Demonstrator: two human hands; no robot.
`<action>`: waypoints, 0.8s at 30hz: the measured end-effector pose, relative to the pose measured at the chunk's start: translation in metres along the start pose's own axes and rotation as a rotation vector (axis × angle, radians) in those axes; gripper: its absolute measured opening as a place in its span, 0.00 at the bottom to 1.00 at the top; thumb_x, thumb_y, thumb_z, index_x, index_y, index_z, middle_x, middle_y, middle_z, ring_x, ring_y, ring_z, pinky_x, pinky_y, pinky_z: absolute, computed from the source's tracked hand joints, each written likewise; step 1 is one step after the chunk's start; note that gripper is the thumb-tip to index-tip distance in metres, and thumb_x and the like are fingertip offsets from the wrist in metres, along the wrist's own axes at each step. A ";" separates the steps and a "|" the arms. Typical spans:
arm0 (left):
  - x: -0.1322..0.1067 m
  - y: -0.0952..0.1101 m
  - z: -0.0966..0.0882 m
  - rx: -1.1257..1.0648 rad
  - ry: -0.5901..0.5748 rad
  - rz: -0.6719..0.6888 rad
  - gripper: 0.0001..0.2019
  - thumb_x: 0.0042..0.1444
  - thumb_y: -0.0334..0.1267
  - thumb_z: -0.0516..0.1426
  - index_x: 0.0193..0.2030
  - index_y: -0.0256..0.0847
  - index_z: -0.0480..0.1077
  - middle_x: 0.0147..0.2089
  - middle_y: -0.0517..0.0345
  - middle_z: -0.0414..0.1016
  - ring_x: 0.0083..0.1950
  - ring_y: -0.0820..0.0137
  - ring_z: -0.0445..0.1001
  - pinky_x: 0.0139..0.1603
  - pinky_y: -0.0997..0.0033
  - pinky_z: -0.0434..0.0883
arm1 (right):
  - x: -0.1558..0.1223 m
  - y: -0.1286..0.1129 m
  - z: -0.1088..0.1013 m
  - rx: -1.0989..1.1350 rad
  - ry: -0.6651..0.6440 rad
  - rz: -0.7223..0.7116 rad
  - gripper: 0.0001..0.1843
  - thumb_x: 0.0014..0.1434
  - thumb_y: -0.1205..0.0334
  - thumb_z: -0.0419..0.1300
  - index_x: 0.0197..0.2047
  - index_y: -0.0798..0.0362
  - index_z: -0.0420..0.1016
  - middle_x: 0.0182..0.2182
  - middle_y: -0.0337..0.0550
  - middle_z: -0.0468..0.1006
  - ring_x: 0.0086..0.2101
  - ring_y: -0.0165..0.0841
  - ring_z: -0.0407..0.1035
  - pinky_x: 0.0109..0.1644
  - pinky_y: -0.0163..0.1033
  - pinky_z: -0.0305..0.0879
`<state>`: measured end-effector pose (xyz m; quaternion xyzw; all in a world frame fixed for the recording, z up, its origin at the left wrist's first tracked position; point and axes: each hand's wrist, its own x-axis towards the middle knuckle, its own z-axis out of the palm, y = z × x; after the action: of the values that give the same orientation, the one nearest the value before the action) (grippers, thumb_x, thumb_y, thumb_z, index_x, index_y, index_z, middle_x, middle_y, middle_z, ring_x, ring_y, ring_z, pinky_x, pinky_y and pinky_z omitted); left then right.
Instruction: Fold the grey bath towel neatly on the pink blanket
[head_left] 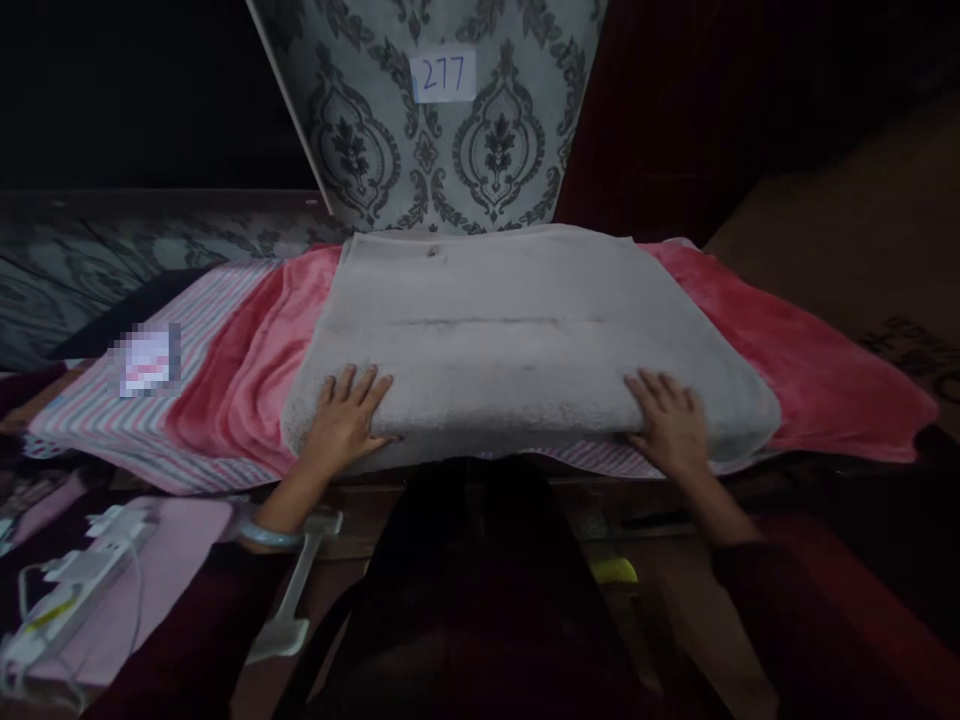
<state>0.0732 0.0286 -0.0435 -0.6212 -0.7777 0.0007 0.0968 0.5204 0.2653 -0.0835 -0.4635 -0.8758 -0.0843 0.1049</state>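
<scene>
- The left hand point(345, 420) is lying flat with fingers spread on the near-left edge of the folded grey towel point(525, 330), grasping nothing.
- The right hand point(667, 425) is pressing palm-down, unclenched, on its near-right edge.
- The towel is lying on a pink blanket point(795, 350) over striped cloth point(150, 420).

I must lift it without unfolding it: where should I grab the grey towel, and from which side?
Take the grey towel by its thick near edge, from the near side, near each corner, where the left hand and right hand lie flat. It is wide and soft, so two grips should keep it level.
</scene>
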 end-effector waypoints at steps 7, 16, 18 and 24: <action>-0.026 -0.095 -0.004 -0.122 -0.125 -0.096 0.50 0.51 0.60 0.62 0.77 0.43 0.51 0.79 0.43 0.48 0.79 0.48 0.48 0.74 0.45 0.54 | -0.019 0.111 0.011 0.033 0.041 0.280 0.39 0.56 0.60 0.54 0.72 0.50 0.61 0.71 0.57 0.60 0.69 0.59 0.52 0.64 0.71 0.56; 0.068 -0.038 -0.030 -0.253 -0.018 -0.069 0.33 0.69 0.52 0.41 0.75 0.39 0.55 0.79 0.45 0.49 0.79 0.58 0.47 0.75 0.49 0.53 | 0.065 -0.022 -0.024 0.281 0.044 0.006 0.33 0.67 0.56 0.44 0.72 0.55 0.61 0.69 0.54 0.63 0.69 0.47 0.56 0.69 0.60 0.58; 0.094 -0.003 -0.027 -0.209 -0.057 -0.016 0.32 0.68 0.51 0.43 0.75 0.43 0.55 0.79 0.47 0.47 0.80 0.55 0.44 0.74 0.42 0.51 | 0.083 -0.076 -0.024 0.247 -0.091 -0.116 0.33 0.69 0.53 0.46 0.74 0.51 0.59 0.74 0.48 0.55 0.71 0.48 0.49 0.70 0.62 0.52; 0.103 -0.026 -0.008 -0.132 -0.095 -0.150 0.35 0.65 0.53 0.41 0.75 0.40 0.57 0.78 0.44 0.50 0.79 0.48 0.47 0.72 0.34 0.51 | 0.104 -0.042 -0.013 0.118 -0.172 0.086 0.31 0.73 0.46 0.42 0.75 0.45 0.56 0.74 0.45 0.52 0.72 0.45 0.47 0.72 0.58 0.47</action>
<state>0.0279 0.1217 -0.0168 -0.5655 -0.8241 -0.0284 0.0185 0.4296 0.3216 -0.0456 -0.4990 -0.8644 0.0122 0.0602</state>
